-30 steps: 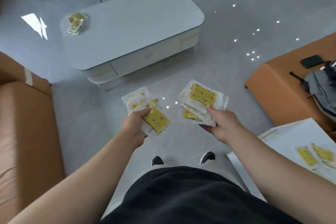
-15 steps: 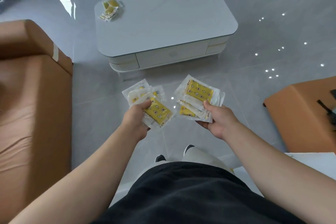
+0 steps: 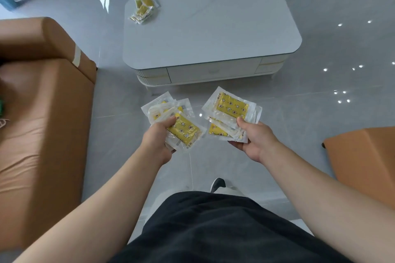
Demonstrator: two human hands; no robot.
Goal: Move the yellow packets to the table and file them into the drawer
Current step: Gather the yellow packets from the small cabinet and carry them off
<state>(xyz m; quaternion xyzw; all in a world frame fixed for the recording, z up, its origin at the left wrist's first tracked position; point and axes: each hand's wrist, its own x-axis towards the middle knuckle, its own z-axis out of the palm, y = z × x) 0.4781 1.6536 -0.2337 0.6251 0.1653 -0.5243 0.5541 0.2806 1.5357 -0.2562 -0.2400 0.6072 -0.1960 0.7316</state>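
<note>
Head view: a fanned bunch [image 3: 181,129] of yellow packets is gripped in the left hand [image 3: 157,137], thumb on top. A second bunch [image 3: 232,107] is pinched the same way in the right hand [image 3: 254,142]. Both are held over the floor, at 6 o'clock from the table [image 3: 213,34]. Another pile [image 3: 144,9] is seen at the tabletop's 10 o'clock corner, and the drawer [image 3: 213,71] is seen closed.

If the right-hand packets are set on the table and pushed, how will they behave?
Probably light: the right hand holds a whole fanned stack of packets. Their glossy surfaces look slippery, so they may slide apart on the smooth table.
</note>
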